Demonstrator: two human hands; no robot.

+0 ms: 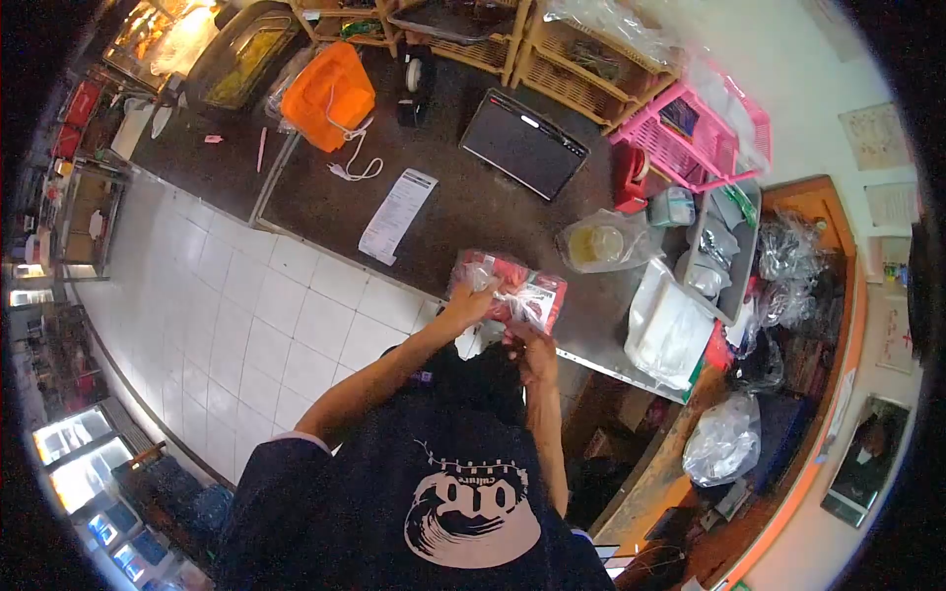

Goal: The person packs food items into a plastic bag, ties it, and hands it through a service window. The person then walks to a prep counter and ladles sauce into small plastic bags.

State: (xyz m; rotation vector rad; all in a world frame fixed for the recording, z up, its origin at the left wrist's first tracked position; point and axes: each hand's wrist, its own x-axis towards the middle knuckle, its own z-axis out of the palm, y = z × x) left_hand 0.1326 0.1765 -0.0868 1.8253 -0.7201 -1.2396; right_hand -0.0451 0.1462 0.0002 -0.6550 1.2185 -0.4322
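Note:
A red package in clear plastic (pixel 544 292) lies at the front edge of the dark counter, with whitish gathered plastic across its middle. My left hand (pixel 475 301) is closed on the left part of this plastic. Just right of it and nearer my body, my right hand (pixel 533 355) has its fingers pinched together at the lower edge of the package. Its fingertips are partly hidden. A long printed receipt (pixel 398 217) lies on the counter to the left. To the right of the package sits a clear bag with a yellowish content (pixel 595 243).
Behind are a black tablet (pixel 524 144), an orange basket (pixel 328 96) with a white cable, and wicker racks (pixel 567 74). A pink basket (pixel 690 133), a grey tray (pixel 746 227) and a stack of white plastic bags (pixel 666 330) stand to the right.

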